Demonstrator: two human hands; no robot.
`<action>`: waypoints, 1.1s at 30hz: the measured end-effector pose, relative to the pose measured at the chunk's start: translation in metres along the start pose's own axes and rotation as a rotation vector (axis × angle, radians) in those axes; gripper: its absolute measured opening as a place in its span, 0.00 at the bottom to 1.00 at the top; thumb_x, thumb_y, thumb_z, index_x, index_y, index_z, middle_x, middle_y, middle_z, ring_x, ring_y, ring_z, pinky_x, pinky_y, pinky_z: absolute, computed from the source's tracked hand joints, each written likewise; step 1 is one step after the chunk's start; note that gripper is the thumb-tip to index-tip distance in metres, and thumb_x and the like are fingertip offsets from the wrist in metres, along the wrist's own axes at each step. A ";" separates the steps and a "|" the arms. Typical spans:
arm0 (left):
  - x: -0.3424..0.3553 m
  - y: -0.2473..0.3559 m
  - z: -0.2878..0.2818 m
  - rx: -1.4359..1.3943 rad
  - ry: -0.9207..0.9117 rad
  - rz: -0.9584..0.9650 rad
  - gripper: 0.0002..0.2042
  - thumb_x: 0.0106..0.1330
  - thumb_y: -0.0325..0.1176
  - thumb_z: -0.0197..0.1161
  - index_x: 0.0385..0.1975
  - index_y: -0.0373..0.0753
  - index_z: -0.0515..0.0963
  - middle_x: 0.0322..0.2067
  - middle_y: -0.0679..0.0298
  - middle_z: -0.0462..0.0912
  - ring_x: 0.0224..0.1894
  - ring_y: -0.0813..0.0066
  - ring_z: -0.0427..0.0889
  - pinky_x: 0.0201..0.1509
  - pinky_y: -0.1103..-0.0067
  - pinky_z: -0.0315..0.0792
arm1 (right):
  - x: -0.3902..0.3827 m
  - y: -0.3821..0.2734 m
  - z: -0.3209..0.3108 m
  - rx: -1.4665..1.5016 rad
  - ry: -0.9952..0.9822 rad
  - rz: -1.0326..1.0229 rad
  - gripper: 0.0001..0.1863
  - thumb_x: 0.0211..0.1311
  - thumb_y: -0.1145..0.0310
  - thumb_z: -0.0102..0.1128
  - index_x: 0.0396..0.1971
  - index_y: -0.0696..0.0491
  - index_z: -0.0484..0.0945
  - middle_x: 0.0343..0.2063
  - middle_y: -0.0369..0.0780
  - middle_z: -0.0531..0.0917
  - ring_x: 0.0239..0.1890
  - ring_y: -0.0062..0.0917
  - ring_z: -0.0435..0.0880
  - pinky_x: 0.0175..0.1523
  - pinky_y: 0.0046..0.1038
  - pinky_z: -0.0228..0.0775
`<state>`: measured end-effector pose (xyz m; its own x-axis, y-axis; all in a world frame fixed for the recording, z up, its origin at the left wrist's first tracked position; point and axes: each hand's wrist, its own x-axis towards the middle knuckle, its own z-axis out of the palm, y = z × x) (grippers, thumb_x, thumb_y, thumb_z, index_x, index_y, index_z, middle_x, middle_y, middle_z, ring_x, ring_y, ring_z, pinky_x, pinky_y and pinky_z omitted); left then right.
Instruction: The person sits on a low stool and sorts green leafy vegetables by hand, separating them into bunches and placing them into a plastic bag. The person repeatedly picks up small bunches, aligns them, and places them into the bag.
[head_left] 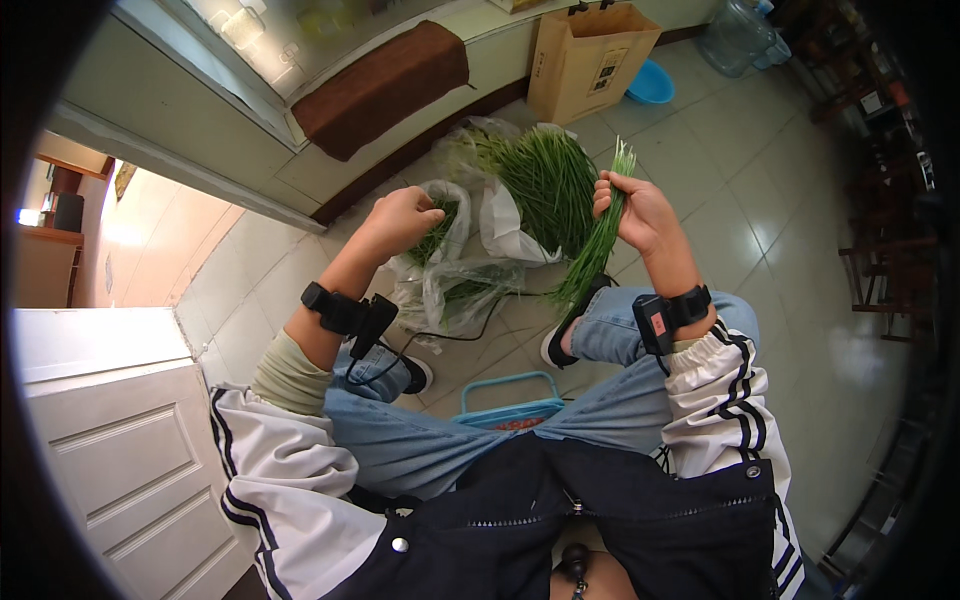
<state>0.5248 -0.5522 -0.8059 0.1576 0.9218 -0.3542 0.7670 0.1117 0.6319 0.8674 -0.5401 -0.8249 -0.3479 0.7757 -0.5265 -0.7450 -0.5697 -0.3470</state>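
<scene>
My right hand [643, 212] is closed round a bunch of garlic chives [598, 248]. Its pale cut ends point up past my fingers, and the green leaves hang down toward my right shoe. My left hand [402, 220] hovers over a plastic bag [459, 232] with green trimmings inside. Its fingers are curled together, and whatever they may pinch is hidden. Between the hands, a large heap of garlic chives [545, 185] lies on white wrapping on the floor. Nearer to me sits another clear plastic bag [470, 292] with some greens in it.
A blue plastic basket [510, 412] with something reddish inside stands between my legs. Along the wall are a brown paper bag [580, 75], a blue basin [651, 83] and a large water bottle [733, 42]. Wooden furniture [880, 260] lines the right; a white panelled door [140, 470] is at left.
</scene>
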 end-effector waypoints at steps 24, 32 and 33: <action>0.337 -0.386 0.047 -0.467 -0.741 -0.025 0.08 0.59 0.33 0.58 0.34 0.35 0.76 0.29 0.63 0.79 0.31 0.69 0.76 0.35 0.74 0.70 | 0.588 0.059 -0.039 -1.356 0.520 -0.162 0.18 0.62 0.67 0.52 0.46 0.63 0.65 0.39 0.47 0.76 0.37 0.34 0.77 0.39 0.34 0.70; 0.343 -0.436 0.062 0.265 -0.561 0.474 0.12 0.51 0.25 0.55 0.37 0.37 0.75 0.34 0.56 0.76 0.44 0.53 0.73 0.45 0.66 0.70 | 0.614 0.109 -0.067 -1.673 0.584 -0.355 0.20 0.57 0.69 0.56 0.48 0.63 0.70 0.45 0.50 0.77 0.48 0.39 0.76 0.51 0.35 0.68; 0.341 -0.440 0.061 0.290 -0.547 0.519 0.12 0.51 0.26 0.55 0.37 0.37 0.76 0.34 0.56 0.76 0.44 0.54 0.73 0.45 0.67 0.70 | 0.607 0.126 -0.073 -1.659 0.556 -0.335 0.18 0.56 0.70 0.56 0.45 0.61 0.72 0.42 0.49 0.79 0.45 0.37 0.78 0.49 0.34 0.69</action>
<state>0.2791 -0.3093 -1.2464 0.7623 0.5095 -0.3991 0.6315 -0.4505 0.6311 0.6042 -0.1606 -1.2452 0.1601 0.9308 -0.3287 0.6853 -0.3445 -0.6416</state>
